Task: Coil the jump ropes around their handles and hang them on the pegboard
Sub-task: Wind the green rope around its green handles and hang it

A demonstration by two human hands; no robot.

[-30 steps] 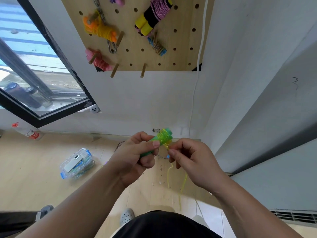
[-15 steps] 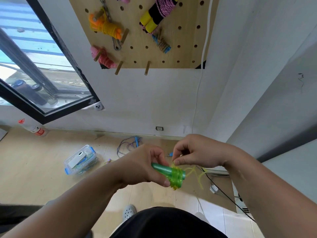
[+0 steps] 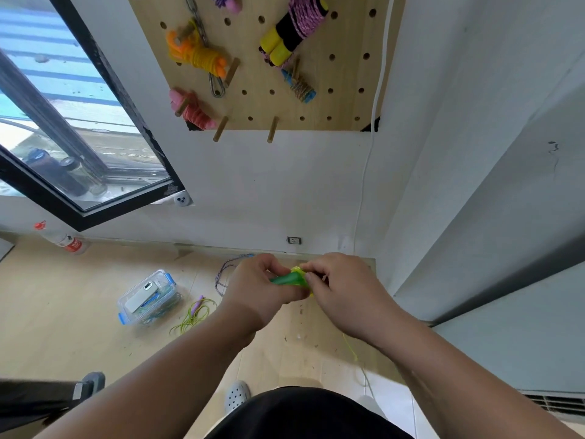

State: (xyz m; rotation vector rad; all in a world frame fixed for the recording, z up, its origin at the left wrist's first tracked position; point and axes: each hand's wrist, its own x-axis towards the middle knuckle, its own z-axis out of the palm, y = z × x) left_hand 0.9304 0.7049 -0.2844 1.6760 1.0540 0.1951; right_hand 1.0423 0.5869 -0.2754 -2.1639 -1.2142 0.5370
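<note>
My left hand [image 3: 258, 286] grips a translucent green jump rope handle [image 3: 286, 279] that points right. My right hand [image 3: 340, 285] pinches the yellow-green rope [image 3: 299, 270] where it is wound around the handle's end. A loose length of that rope [image 3: 351, 346] trails down below my right wrist. The wooden pegboard [image 3: 345, 99] hangs on the wall above, carrying an orange coiled rope [image 3: 198, 53], a pink one [image 3: 193, 110], a pink-and-black rope with yellow handles [image 3: 292, 26] and a small blue one [image 3: 300, 87]. Two bare pegs [image 3: 272, 129] stick out of its bottom row.
On the floor lie a clear plastic box with blue clips [image 3: 148, 297], a loose yellow-green rope with a purple handle [image 3: 194, 313] and a dark cord [image 3: 226, 274]. A bottle [image 3: 63, 240] lies under the window [image 3: 63, 147]. A white cable [image 3: 367, 172] runs down the wall.
Both hands have risen and closed together. The green handle has swung from pointing down-right to lying nearly level, and my right hand now presses the rope onto its end.
</note>
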